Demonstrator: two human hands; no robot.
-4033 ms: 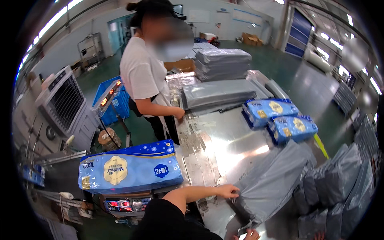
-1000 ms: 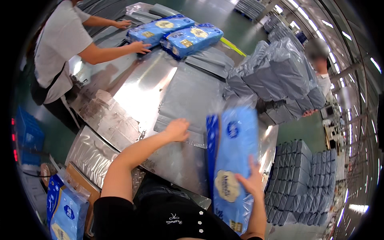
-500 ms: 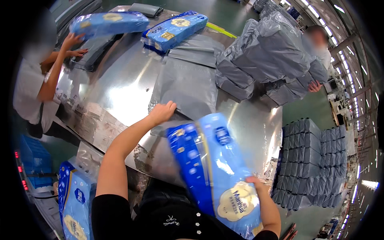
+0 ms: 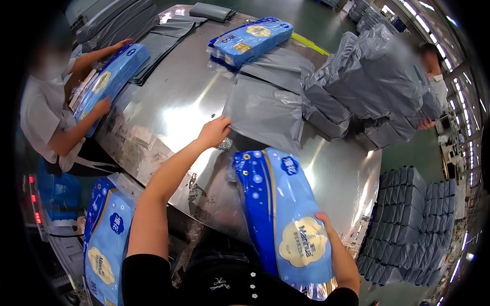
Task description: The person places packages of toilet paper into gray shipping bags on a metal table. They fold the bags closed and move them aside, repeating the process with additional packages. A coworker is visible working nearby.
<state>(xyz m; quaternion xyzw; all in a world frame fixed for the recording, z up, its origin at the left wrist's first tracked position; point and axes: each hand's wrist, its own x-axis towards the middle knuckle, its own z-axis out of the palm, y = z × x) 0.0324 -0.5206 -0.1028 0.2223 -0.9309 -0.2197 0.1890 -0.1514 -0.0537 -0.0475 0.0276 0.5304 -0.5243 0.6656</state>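
Note:
My left hand [image 4: 215, 131] is closed on the near left corner of a flat grey plastic mailing bag [image 4: 268, 109], which lies on the metal table. Against my front, a large blue plastic-wrapped tissue pack [image 4: 286, 214] leans with its far end at the bag's near edge. My right hand [image 4: 329, 232] grips this pack along its right side; the fingers under it are hidden. Beyond the bag is a second blue tissue pack [image 4: 252, 41], lying on the table.
Filled grey bags [image 4: 375, 76] are heaped at the table's right, with a person behind them. At left, a co-worker holds another blue pack [image 4: 115, 74]. One more pack [image 4: 108, 239] stands low at my left. Stacked grey parcels [image 4: 403, 224] fill the lower right.
My left hand has drawn the bag's corner slightly up. The pack in my right hand has straightened a little. The co-worker's pack has come down from mid-air and is held in both hands.

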